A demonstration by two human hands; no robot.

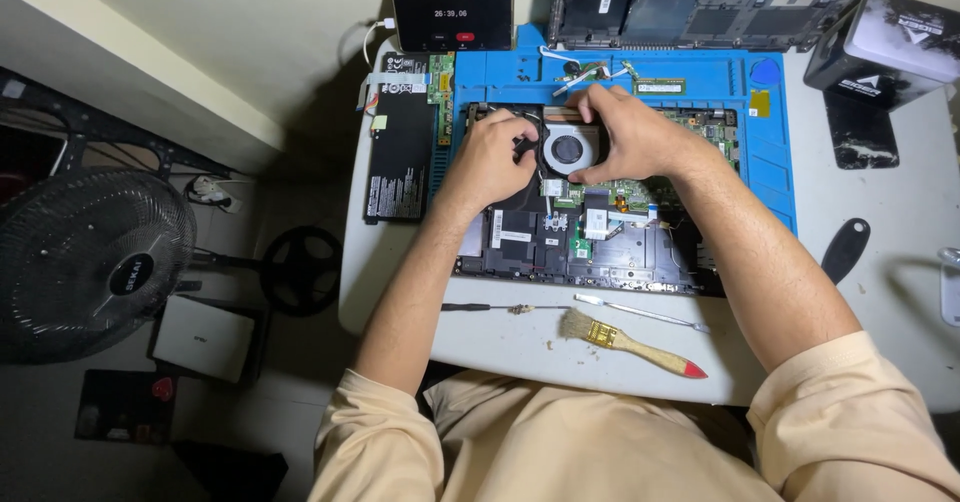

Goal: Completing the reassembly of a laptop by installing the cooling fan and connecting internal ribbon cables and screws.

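— Now, item one: hands. Pose?

— Both forearms reach forward from peach sleeves and meet over the opened laptop base [590, 252]. Left hand [492, 157]: knuckles up, fingers curled, tips pressed at the left edge of the cooling fan [567, 149]. Right hand [628, 130]: palm down, arched over the fan's top and right side, fingers bent round its rim.

— How far open?

— Both partly closed. The right hand cups the fan housing; the left pinches at its edge. Whether the fan is lifted or seated in the base, I cannot tell.

— Item two: the fan.

— Round, grey hub, black housing, at the upper middle of the laptop base, between the two hands.

— Item three: surroundings, near to far.

— Laptop base, boards and black panels exposed, lying on a blue work mat [770, 162]. Left of it, touching the mat's edge, a flat black battery [400, 162] with a green board strip. On the white table [900, 262] in front of the base: a thin screwdriver [490, 308], a metal spudger [640, 312], a wooden brush [625, 342] with a red handle tip. Right of the mat: a black pry tool [845, 249]. Back edge: a phone [452, 19] standing with its screen lit, a detached laptop cover [700, 2], a black-and-white box [885, 47]. On the floor to the left: a black fan [90, 257].
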